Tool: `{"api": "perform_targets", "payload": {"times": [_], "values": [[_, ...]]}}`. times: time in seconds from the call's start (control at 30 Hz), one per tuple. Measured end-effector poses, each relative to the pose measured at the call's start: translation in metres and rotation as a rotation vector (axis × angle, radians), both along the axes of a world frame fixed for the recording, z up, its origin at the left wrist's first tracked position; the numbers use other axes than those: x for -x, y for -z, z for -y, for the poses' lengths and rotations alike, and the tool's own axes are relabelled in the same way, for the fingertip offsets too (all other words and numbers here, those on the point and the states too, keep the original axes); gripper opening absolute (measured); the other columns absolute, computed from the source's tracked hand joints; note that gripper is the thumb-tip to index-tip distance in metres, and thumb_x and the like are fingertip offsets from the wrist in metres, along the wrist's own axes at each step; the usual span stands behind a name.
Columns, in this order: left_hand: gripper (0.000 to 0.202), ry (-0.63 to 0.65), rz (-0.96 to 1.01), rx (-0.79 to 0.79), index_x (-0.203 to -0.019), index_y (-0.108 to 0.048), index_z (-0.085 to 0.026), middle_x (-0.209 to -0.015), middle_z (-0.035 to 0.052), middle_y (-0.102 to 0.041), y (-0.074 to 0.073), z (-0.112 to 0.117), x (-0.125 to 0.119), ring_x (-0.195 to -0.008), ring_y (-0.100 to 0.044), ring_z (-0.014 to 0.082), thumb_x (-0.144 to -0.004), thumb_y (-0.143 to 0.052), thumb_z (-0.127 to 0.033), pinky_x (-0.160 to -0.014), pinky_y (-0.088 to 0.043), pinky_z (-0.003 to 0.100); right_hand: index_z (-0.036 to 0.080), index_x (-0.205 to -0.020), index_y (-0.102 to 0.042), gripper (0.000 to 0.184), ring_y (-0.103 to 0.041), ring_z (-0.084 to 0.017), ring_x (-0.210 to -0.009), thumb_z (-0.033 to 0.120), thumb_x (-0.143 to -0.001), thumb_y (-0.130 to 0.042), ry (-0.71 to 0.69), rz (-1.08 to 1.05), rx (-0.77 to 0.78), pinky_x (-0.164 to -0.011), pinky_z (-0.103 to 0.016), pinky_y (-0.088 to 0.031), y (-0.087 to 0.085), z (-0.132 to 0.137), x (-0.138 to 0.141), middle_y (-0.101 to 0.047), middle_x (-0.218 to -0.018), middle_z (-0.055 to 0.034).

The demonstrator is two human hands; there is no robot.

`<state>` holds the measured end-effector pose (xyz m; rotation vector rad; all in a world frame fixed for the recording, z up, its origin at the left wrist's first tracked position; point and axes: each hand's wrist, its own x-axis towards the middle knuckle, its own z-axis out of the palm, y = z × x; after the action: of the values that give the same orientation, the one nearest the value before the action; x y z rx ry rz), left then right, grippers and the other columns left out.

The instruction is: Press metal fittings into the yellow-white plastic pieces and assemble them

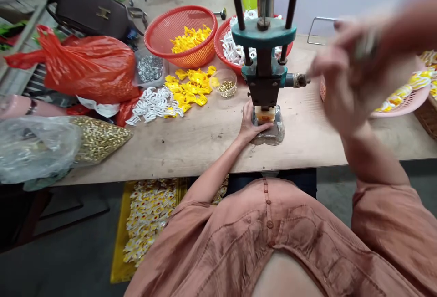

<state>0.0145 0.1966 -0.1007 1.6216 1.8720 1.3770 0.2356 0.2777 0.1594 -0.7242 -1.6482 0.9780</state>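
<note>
My left hand [251, 123] rests at the base of a teal hand press [264, 71]. Its thumb stretches across the front and its fingers lie at the left side, around a small yellow-and-white piece [265, 115] under the press head. The grip is partly hidden. My right hand [348, 87] is raised to the right of the press, near the end of its side shaft [300, 79]. Motion smears its fingers, so what it holds cannot be made out. A blurred arm-like shape [414, 19] from the upper right overlaps it; whose it is cannot be told.
Left of the press lie yellow pieces [194, 88], white pieces [152, 104] and a cup of brass-coloured fittings [226, 88]. Behind stand red baskets [157, 33]. A red plastic bag [92, 67] and a bag of brass-coloured parts [99, 137] fill the left. A pink basket [404, 109] stands right.
</note>
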Motion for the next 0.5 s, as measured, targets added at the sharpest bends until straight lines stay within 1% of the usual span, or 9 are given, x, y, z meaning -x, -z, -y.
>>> {"api": "perform_targets", "payload": {"times": [0.07,0.1,0.13,0.17,0.23,0.27,0.33,0.4,0.5], "values": [[0.075,-0.01,0.046,-0.035,-0.141,-0.068,-0.025,-0.153,0.0132,-0.056,-0.004,0.004,0.002,-0.15,-0.053,0.0333,-0.08,-0.093,-0.061,-0.126,-0.047,0.052,0.028,-0.091,-0.065,0.022,-0.077,-0.012,-0.086,0.048,-0.099,-0.067,-0.024,-0.166,-0.054,-0.081,-0.027,-0.061,-0.026,-0.046,0.03,-0.062,-0.082,0.0077],[0.062,-0.01,0.07,-0.046,-0.132,-0.073,-0.024,-0.148,0.0123,-0.058,-0.006,0.005,0.002,-0.146,-0.056,0.0321,-0.083,-0.09,-0.058,-0.124,-0.049,0.051,0.026,-0.089,-0.062,0.015,-0.075,-0.009,-0.076,0.036,-0.099,-0.064,-0.064,-0.189,-0.047,-0.07,-0.022,-0.056,-0.03,-0.069,0.044,-0.061,-0.079,0.0084],[0.05,-0.008,0.093,-0.05,-0.122,-0.077,-0.022,-0.143,0.0115,-0.061,-0.009,0.006,0.002,-0.141,-0.059,0.0313,-0.086,-0.089,-0.055,-0.122,-0.05,0.05,0.024,-0.085,-0.059,0.016,-0.072,-0.006,-0.069,0.028,-0.101,-0.058,-0.102,-0.168,0.046,-0.065,-0.018,-0.051,-0.028,-0.089,0.058,-0.06,-0.075,0.0079],[0.041,-0.012,0.113,-0.05,-0.114,-0.08,-0.022,-0.138,0.0108,-0.064,-0.013,0.006,0.001,-0.137,-0.061,0.0306,-0.087,-0.087,-0.052,-0.12,-0.052,0.049,0.023,-0.081,-0.055,0.024,-0.066,-0.005,-0.06,0.024,-0.105,-0.055,-0.098,-0.141,0.205,-0.059,-0.015,-0.048,-0.02,-0.106,0.069,-0.06,-0.069,0.0075],[0.03,-0.034,0.145,-0.051,-0.105,-0.081,-0.022,-0.13,0.0094,-0.068,-0.022,0.004,0.0,-0.131,-0.063,0.03,-0.085,-0.086,-0.044,-0.117,-0.052,0.047,0.021,-0.077,-0.052,0.032,-0.059,-0.005,-0.052,0.024,-0.108,-0.059,-0.097,-0.113,0.489,-0.049,-0.014,-0.048,0.006,-0.127,0.084,-0.061,-0.064,0.0059],[0.027,-0.048,0.159,-0.057,-0.104,-0.082,-0.022,-0.128,0.0089,-0.069,-0.027,0.003,-0.001,-0.129,-0.063,0.0298,-0.084,-0.085,-0.04,-0.117,-0.052,0.046,0.02,-0.078,-0.054,0.033,-0.059,-0.007,-0.052,0.029,-0.108,-0.064,-0.099,-0.091,0.551,-0.047,-0.016,-0.049,0.023,-0.132,0.087,-0.062,-0.064,0.0046],[0.027,-0.063,0.182,-0.071,-0.105,-0.083,-0.022,-0.126,0.0082,-0.071,-0.037,0.001,-0.003,-0.127,-0.063,0.0293,-0.082,-0.083,-0.036,-0.118,-0.05,0.045,0.019,-0.081,-0.058,0.034,-0.062,-0.01,-0.054,0.041,-0.105,-0.071,-0.124,-0.004,0.585,-0.048,-0.019,-0.052,0.053,-0.137,0.081,-0.064,-0.065,0.0024],[0.028,-0.057,0.204,-0.068,-0.103,-0.082,-0.021,-0.122,0.008,-0.072,-0.046,0.005,-0.004,-0.124,-0.065,0.0286,-0.08,-0.083,-0.037,-0.117,-0.05,0.044,0.019,-0.088,-0.063,0.036,-0.066,-0.011,-0.058,0.051,-0.104,-0.069,-0.104,0.103,0.498,-0.054,-0.021,-0.056,0.072,-0.142,0.059,-0.066,-0.068,0.0013],[0.035,-0.044,0.253,0.003,-0.104,-0.081,-0.02,-0.116,0.0078,-0.074,-0.054,0.025,0.004,-0.114,-0.069,0.0269,-0.078,-0.085,-0.043,-0.109,-0.055,0.042,0.02,-0.1,-0.07,0.031,-0.072,-0.015,-0.072,0.049,-0.107,-0.062,0.105,0.238,0.212,-0.072,-0.028,-0.063,0.078,-0.165,-0.005,-0.072,-0.079,-0.0019]]}}
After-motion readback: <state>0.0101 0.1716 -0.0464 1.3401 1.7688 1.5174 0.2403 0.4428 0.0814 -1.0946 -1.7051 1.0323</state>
